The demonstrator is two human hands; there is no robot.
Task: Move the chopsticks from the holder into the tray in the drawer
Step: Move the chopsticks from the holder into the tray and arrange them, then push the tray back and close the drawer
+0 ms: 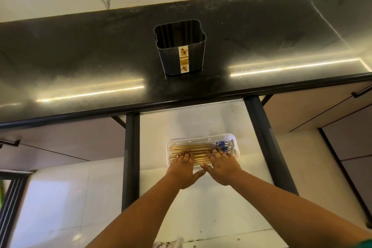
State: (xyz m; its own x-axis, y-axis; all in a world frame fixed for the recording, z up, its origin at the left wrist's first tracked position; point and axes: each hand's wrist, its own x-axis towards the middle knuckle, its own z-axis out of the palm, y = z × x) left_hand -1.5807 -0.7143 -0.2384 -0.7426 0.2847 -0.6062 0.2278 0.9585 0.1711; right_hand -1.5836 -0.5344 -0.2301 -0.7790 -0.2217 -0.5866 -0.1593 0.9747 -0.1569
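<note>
From the head view, you are looking down past a dark tabletop (80, 62) into an open drawer (201, 123) below its front edge. The holder (181, 50) stands upright on the tabletop, well apart from your hands and straight ahead of them, and its mouth looks empty: you can see down the ribbed inner walls with no sticks showing. The chopsticks (191, 150) lie in the white tray (201, 136) on the drawer floor, bundled side by side with their long axis running left to right across your body, the blue-patterned ends toward your right. Both your hands rest flat on the bundle, palms down and fingers spread, gripping nothing: your left hand (184, 169) covers the plain wooden stretch, your right hand (221, 167) sits nearer the patterned ends, its fingertips just reaching them. Your thumbs point inward and nearly touch over the tray's near rim. Judging from this, the transfer looks all but done, and what remains is levelling the sticks so they lie within the tray walls. Because they run crosswise, any squaring-up means pushing along that left-right line; your right hand is the nearer one to tap the patterned ends in.
</note>
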